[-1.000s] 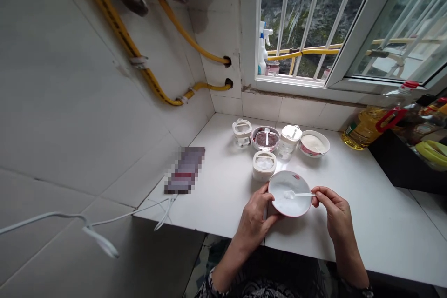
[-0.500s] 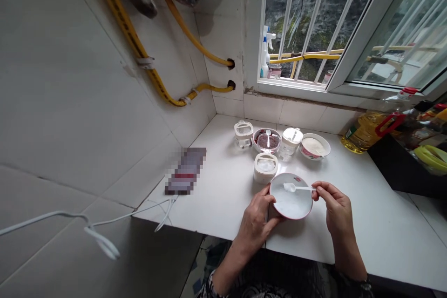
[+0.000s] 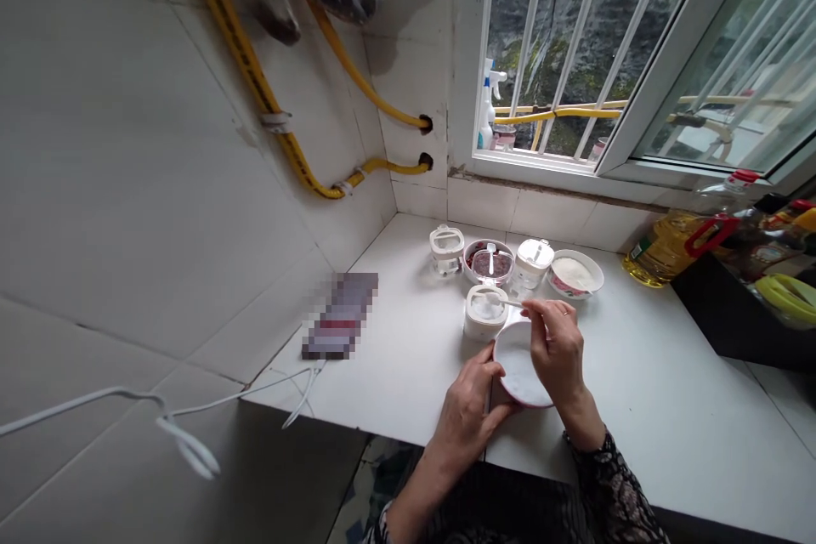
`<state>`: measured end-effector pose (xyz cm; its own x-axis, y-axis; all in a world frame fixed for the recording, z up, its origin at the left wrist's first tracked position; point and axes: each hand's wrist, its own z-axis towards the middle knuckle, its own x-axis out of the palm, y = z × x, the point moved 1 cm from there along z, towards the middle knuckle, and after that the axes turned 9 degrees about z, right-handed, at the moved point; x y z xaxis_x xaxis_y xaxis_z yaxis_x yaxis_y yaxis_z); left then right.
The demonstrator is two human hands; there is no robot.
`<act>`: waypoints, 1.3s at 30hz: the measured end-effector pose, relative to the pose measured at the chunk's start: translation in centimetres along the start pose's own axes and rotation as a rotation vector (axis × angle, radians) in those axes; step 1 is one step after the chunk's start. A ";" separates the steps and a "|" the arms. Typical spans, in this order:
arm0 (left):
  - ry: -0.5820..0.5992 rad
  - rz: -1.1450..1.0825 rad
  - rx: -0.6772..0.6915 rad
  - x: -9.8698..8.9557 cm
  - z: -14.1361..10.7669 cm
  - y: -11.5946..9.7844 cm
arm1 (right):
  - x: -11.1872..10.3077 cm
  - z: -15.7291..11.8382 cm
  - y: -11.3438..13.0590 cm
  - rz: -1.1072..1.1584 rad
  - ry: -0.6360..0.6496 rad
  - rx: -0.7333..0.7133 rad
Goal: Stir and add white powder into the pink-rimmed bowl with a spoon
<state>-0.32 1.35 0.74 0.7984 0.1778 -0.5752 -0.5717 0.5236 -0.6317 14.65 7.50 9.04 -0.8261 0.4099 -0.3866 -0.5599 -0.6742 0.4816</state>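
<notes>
My left hand (image 3: 475,395) grips the left rim of a white bowl (image 3: 519,365), which rests at the counter's front. A thin layer of white stuff seems to lie in it. In my right hand (image 3: 558,348), pinched between thumb and fingers, is the handle of a small white spoon (image 3: 512,303). Its head reaches into an open white jar (image 3: 485,325) of white granules just behind the bowl. My right hand hovers over the bowl's right side and hides that part of it.
Behind stand a lidded jar (image 3: 446,255), a bowl with a dark red filling (image 3: 479,274), another jar (image 3: 533,268) and a bowl of white powder (image 3: 575,272). An oil bottle (image 3: 663,246) and a black box (image 3: 720,297) are right. A blurred dark object (image 3: 341,314) lies left.
My right hand has moved left and away from me, carrying the spoon from above the bowl to the jar behind it. My left hand stays on the bowl.
</notes>
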 end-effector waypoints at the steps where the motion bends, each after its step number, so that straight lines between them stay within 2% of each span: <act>1: -0.002 -0.004 -0.001 0.0 0.0 0.0 | -0.1 -0.1 -0.1 0.003 -0.027 0.028; 4: -0.004 -0.008 -0.002 0.0 0.0 0.1 | -0.6 -0.3 -0.5 0.117 -0.124 0.261; 7: -0.003 0.002 0.002 0.0 0.0 0.1 | -1.0 -0.3 -1.0 0.370 -0.166 0.564; 10: -0.003 0.009 0.011 0.0 0.0 0.1 | -1.7 -0.3 -1.3 0.596 -0.172 0.727; 14: -0.013 0.018 0.010 0.1 -0.1 0.2 | -3.4 -1.2 -1.2 0.665 -0.176 0.786; 19: -0.014 0.029 0.009 0.1 -0.2 0.3 | -5.7 -3.1 -0.9 0.527 -0.086 0.793; 22: -0.006 0.033 0.023 0.0 -0.1 0.3 | -6.3 -3.5 -0.8 0.487 -0.075 0.785; 25: -0.004 0.033 0.018 0.0 -0.1 0.3 | -6.1 -2.5 -0.4 0.477 -0.092 0.741; 28: -0.008 0.033 0.007 0.1 -0.1 0.3 | -5.0 -0.7 0.5 0.433 -0.124 0.618; 31: -0.012 0.035 0.017 0.2 -0.1 0.3 | -3.5 0.4 1.2 0.261 -0.131 0.380; 33: -0.019 0.038 0.027 0.2 -0.1 0.3 | -2.5 0.5 1.3 0.122 -0.050 0.139; 35: -0.025 0.042 0.032 0.2 -0.1 0.3 | -1.7 0.2 1.1 0.018 0.087 -0.095; 37: -0.023 0.041 0.031 0.2 -0.1 0.3 | -1.3 -0.2 0.8 -0.052 0.151 -0.224; 39: -0.016 0.038 0.029 0.1 0.0 0.2 | -1.4 -0.3 0.7 -0.070 0.119 -0.258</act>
<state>-0.37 1.49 0.52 0.7793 0.2117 -0.5899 -0.5963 0.5400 -0.5939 15.47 6.22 9.67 -0.7641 0.3965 -0.5088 -0.5684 -0.7868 0.2406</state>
